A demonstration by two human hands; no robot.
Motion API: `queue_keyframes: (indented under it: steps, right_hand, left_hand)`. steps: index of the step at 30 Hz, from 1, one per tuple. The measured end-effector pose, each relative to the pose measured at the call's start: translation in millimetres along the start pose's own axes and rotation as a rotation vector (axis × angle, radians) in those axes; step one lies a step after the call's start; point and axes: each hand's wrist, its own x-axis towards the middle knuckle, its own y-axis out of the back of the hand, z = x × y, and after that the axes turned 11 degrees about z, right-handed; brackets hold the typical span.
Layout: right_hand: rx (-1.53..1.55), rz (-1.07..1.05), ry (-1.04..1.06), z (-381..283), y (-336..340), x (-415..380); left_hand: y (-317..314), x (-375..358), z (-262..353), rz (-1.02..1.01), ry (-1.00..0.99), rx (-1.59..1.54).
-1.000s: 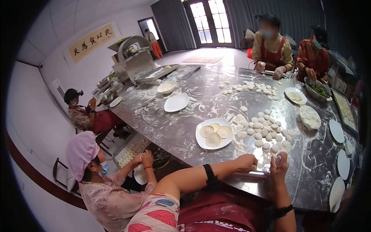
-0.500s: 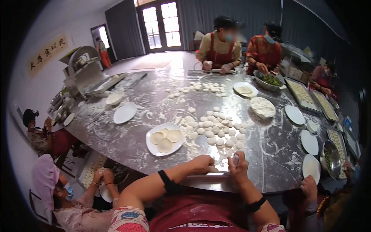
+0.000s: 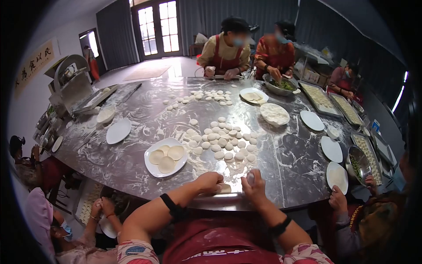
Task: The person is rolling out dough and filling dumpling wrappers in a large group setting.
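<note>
At the near edge of the table my left hand (image 3: 210,182) is closed, its fingertips on a small flat dough wrapper (image 3: 225,188). Just right of it, my right hand (image 3: 254,187) is wrapped around what looks like a rolling pin (image 3: 250,178); only its rounded grey end shows above the fingers. Beyond both hands lies a cluster of floured dough pieces (image 3: 223,142). A white plate (image 3: 154,169) with several rolled wrappers (image 3: 166,165) stands to the left of the cluster.
The steel table (image 3: 290,176) is dusted with flour. Further off are a bowl of flour (image 3: 274,115), bare white plates (image 3: 118,131) and trays of dumplings (image 3: 319,99). Co-workers stand across the table, and others sit close on my left and right.
The whole view has shifted left as my head turned slightly right. My hands stay close together at the table edge, and more of the wrapper shows between them.
</note>
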Motion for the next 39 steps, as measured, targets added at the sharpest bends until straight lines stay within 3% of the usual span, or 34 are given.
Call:
queue_keyframes:
  steps: [2,3,5,9,14,16,18,23,28,30,34,39]
  right_hand:
    - [-0.070,0.040,0.292,-6.6,15.7,-20.0]
    - [0.078,0.020,0.072,-9.4,16.1,-24.5]
    - [0.019,0.033,0.088,-7.3,6.4,-7.2]
    - [-0.023,0.039,0.121,4.3,-30.4,37.3]
    - [0.012,0.018,0.036,1.5,-3.2,3.2]
    - [0.109,0.018,0.045,-17.9,14.3,-15.9]
    - [-0.016,0.061,0.246,-11.5,10.4,-6.5]
    - [-0.036,0.088,0.153,2.1,-28.9,30.6]
    - [-0.052,-0.016,0.181,-2.7,7.3,-6.4]
    - [0.140,-0.029,-0.100,-21.1,20.3,-27.7]
    - [-0.011,0.031,0.095,-8.0,-2.1,6.9]
    - [-0.002,0.065,0.155,14.9,-34.5,37.6]
  left_hand:
    - [-5.9,0.9,-11.3,0.028,-0.005,-0.034]
    - [-5.3,-0.3,-14.9,0.024,-0.004,-0.051]
    - [-0.4,-6.4,-9.2,-0.035,-0.010,-0.036]
    - [-1.4,5.7,-4.1,0.059,0.041,-0.032]
    - [-7.2,8.1,-3.3,0.016,0.015,-0.065]
    - [-10.9,8.7,-12.0,0.032,-0.050,-0.029]
    - [-12.7,7.9,-15.2,0.027,-0.020,-0.088]
    - [-4.7,7.5,-3.2,0.054,0.059,-0.075]
    - [-13.1,11.9,-9.5,-0.012,-0.035,0.049]
    - [-11.8,11.1,-12.9,0.025,-0.035,-0.006]
    - [-8.1,7.0,-11.3,0.018,0.010,-0.031]
    - [-14.0,21.5,-11.4,0.048,0.072,-0.103]
